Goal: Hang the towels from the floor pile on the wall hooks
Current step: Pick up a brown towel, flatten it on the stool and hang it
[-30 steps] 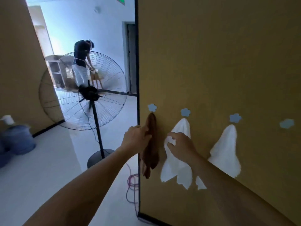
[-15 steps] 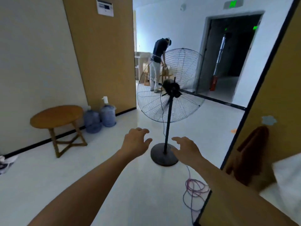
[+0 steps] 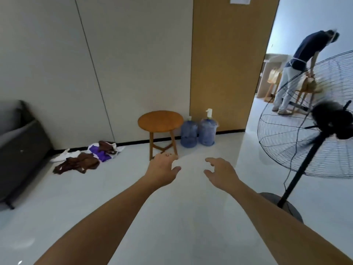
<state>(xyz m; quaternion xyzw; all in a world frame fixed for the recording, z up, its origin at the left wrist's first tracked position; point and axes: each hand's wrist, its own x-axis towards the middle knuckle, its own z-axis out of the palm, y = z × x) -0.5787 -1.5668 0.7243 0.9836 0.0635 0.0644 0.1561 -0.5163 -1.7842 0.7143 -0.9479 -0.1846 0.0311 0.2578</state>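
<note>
A pile of towels lies on the floor by the left wall: a brown towel (image 3: 78,163) in front, a purple and white one (image 3: 102,153) behind it, and a white one (image 3: 64,155) at the left. My left hand (image 3: 164,167) and my right hand (image 3: 219,171) are stretched out in front of me over the bare floor, fingers loose and holding nothing. Both hands are well to the right of the pile. The wall hooks are out of view.
A round wooden stool (image 3: 160,123) stands by the wall, with two blue water jugs (image 3: 198,132) beside it. A large standing fan (image 3: 313,131) is at the right. A dark sofa (image 3: 17,146) is at the far left. A person (image 3: 298,69) bends over beyond the doorway.
My view has swung left, from the wall with the hung brown and white towels to the floor pile. Both hands let go of the towels and now hang free.
</note>
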